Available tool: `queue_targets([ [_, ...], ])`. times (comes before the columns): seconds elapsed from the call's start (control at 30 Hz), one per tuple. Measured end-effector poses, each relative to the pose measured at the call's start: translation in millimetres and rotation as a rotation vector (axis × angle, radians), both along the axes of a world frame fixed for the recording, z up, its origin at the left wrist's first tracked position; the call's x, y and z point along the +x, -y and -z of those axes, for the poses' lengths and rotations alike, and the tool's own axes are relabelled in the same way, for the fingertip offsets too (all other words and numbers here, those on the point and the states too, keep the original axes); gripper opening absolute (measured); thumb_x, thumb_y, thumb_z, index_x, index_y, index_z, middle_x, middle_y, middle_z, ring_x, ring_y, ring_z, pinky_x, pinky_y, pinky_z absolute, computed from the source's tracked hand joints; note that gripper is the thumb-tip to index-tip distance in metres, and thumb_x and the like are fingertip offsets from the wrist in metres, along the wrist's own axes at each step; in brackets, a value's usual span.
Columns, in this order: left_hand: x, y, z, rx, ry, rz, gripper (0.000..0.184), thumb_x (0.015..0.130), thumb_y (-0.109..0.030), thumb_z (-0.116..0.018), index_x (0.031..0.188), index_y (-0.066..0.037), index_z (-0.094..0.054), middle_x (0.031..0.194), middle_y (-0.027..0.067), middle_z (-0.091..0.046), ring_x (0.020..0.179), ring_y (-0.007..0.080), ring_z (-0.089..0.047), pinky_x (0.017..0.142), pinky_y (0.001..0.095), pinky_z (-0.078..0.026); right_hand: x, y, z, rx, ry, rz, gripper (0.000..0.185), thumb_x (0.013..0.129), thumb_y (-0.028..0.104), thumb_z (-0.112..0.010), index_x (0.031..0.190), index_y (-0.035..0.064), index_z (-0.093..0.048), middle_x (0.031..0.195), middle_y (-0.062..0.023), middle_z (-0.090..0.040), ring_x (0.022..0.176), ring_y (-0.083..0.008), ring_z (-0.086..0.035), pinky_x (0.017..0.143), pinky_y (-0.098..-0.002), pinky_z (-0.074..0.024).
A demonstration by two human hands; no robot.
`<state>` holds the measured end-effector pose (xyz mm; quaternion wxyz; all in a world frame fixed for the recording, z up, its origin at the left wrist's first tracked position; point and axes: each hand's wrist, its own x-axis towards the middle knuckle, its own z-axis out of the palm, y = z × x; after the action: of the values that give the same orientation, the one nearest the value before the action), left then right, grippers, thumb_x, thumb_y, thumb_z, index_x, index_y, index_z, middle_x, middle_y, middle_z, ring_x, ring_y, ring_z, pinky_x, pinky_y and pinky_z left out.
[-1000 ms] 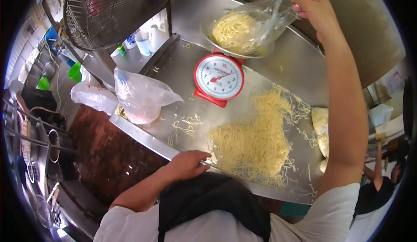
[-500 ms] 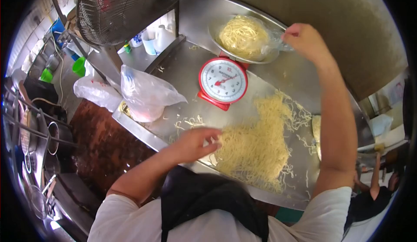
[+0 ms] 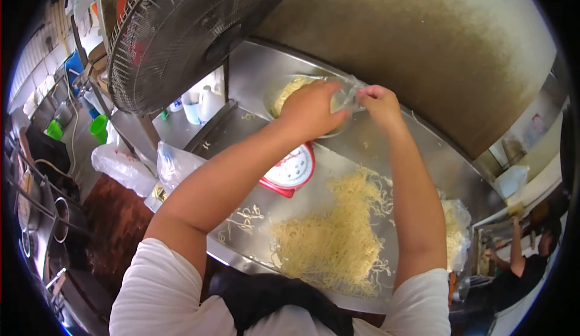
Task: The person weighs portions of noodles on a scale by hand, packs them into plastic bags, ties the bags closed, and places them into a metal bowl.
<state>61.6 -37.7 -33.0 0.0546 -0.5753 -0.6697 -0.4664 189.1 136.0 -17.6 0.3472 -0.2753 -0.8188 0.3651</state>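
Note:
A clear plastic bag of noodles (image 3: 288, 92) rests in the metal pan (image 3: 331, 134) of a red-rimmed dial scale (image 3: 293, 168). My right hand (image 3: 379, 103) pinches the gathered top of the bag. Across the near side of the bag lies my left hand (image 3: 311, 108), its thumb and fingers curved around the bag's neck; it covers much of the bag and pan. My left forearm hides part of the dial. Loose yellow noodles (image 3: 338, 233) are spread in a heap on the steel table (image 3: 356, 149), below both hands.
A large fan (image 3: 199, 34) overhangs the upper left. White plastic bags (image 3: 124, 166) sit at the table's left edge. Another bag of noodles (image 3: 454, 230) is beyond my right arm. A wall (image 3: 417, 52) rises behind the table; a person (image 3: 522, 275) stands at far right.
My left hand has moved from the edge of the noodle heap up and forward to the bag on the scale. The right hand still grips the bag's top. The camera view has shifted.

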Motion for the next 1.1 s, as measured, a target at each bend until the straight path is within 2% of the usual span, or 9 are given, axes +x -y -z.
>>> queue_targets([
  [0.1, -20.1, -31.6, 10.5, -0.079, -0.405, -0.161, 0.036, 0.078, -0.030, -0.068, 0.105, -0.006, -0.065, 0.090, 0.0144, -0.067, 0.085, 0.0374, -0.064, 0.077, 0.0486, -0.049, 7.0, 27.3, -29.0, 0.182, 0.020, -0.018, 0.015, 0.082, 0.011, -0.068, 0.092, 0.0005, -0.068, 0.077, -0.0052, -0.066, 0.072, -0.0157, -0.061, 0.067, -0.0305, -0.0482],
  [0.3, -53.7, -21.5, 8.5, -0.015, 0.324, 0.195, 0.019, 0.088, -0.025, -0.065, 0.087, -0.006, -0.064, 0.071, 0.0018, -0.060, 0.066, 0.0155, -0.060, 0.060, 0.0313, -0.048, 20.1, 56.7, -40.7, 1.054, -0.061, 0.258, 0.008, 0.077, 0.010, -0.069, 0.084, 0.0074, -0.069, 0.073, -0.0097, -0.061, 0.079, -0.0311, -0.063, 0.071, -0.0391, -0.0499],
  [0.5, -59.8, 4.7, 7.6, 0.194, 0.845, 0.230, 0.013, 0.091, -0.019, -0.062, 0.088, -0.007, -0.060, 0.070, -0.0032, -0.054, 0.056, 0.0049, -0.047, 0.049, 0.0228, -0.040, -39.0, 78.0, -35.0, 0.530, 0.173, -0.257, 0.010, 0.081, 0.018, -0.065, 0.084, 0.0100, -0.070, 0.083, -0.0136, -0.067, 0.078, -0.0328, -0.064, 0.072, -0.0426, -0.0514],
  [0.63, -69.9, 15.4, 12.9, 0.314, 0.824, 0.176, 0.017, 0.091, -0.020, -0.062, 0.087, -0.003, -0.059, 0.064, -0.0008, -0.055, 0.047, 0.0064, -0.047, 0.042, 0.0237, -0.037, -66.0, 67.0, -20.1, 0.751, 0.670, -0.048, 0.014, 0.085, 0.018, -0.058, 0.087, 0.0116, -0.070, 0.085, -0.0152, -0.067, 0.079, -0.0335, -0.065, 0.069, -0.0438, -0.0516],
  [0.73, -76.8, 25.4, 13.5, 0.279, 0.803, 0.150, 0.015, 0.091, -0.019, -0.062, 0.089, -0.004, -0.059, 0.066, -0.0014, -0.054, 0.048, 0.0058, -0.047, 0.044, 0.0231, -0.038, -65.6, 94.4, -27.3, 0.826, 0.363, -0.012, 0.016, 0.085, 0.020, -0.058, 0.088, 0.0108, -0.070, 0.086, -0.0155, -0.067, 0.079, -0.0343, -0.065, 0.070, -0.0449, -0.0511],
  [0.83, -76.8, 29.5, 8.9, 0.257, 0.784, 0.141, 0.013, 0.092, -0.019, -0.061, 0.093, -0.006, -0.058, 0.070, -0.0030, -0.053, 0.052, 0.0039, -0.047, 0.046, 0.0211, -0.038, -72.7, 112.2, -35.6, 0.848, 0.005, -0.331, 0.015, 0.083, 0.019, -0.059, 0.088, 0.0096, -0.070, 0.087, -0.0158, -0.067, 0.081, -0.0343, -0.065, 0.070, -0.0457, -0.0506],
  [0.87, -76.8, 26.1, 6.2, 0.288, 0.775, 0.137, 0.014, 0.092, -0.019, -0.061, 0.093, -0.006, -0.059, 0.069, -0.0031, -0.053, 0.051, 0.0035, -0.046, 0.046, 0.0206, -0.038, -78.5, 104.1, -31.9, 0.768, 0.156, -0.319, 0.014, 0.082, 0.017, -0.060, 0.088, 0.0093, -0.070, 0.088, -0.0155, -0.067, 0.082, -0.0339, -0.065, 0.071, -0.0454, -0.0507],
  [1.0, -77.4, 23.0, -3.0, 0.248, 0.617, 0.068, 0.006, 0.087, -0.011, -0.061, 0.091, -0.006, -0.060, 0.076, 0.0023, -0.057, 0.060, 0.0106, -0.054, 0.056, 0.0258, -0.045, -88.7, 65.2, -19.9, 0.736, 0.632, -0.141, 0.013, 0.080, 0.016, -0.061, 0.086, 0.0084, -0.070, 0.090, -0.0150, -0.068, 0.086, -0.0325, -0.065, 0.073, -0.0441, -0.0514],
  [1.1, -76.6, 28.7, -7.2, 0.463, -0.367, -0.392, 0.012, 0.076, -0.003, -0.061, 0.087, -0.007, -0.061, 0.084, 0.0078, -0.058, 0.077, 0.0207, -0.058, 0.070, 0.0354, -0.048, -88.2, 63.5, -9.2, 0.926, 0.664, -0.058, 0.015, 0.079, 0.018, -0.061, 0.086, 0.0086, -0.070, 0.090, -0.0153, -0.069, 0.086, -0.0320, -0.066, 0.075, -0.0431, -0.0520],
])
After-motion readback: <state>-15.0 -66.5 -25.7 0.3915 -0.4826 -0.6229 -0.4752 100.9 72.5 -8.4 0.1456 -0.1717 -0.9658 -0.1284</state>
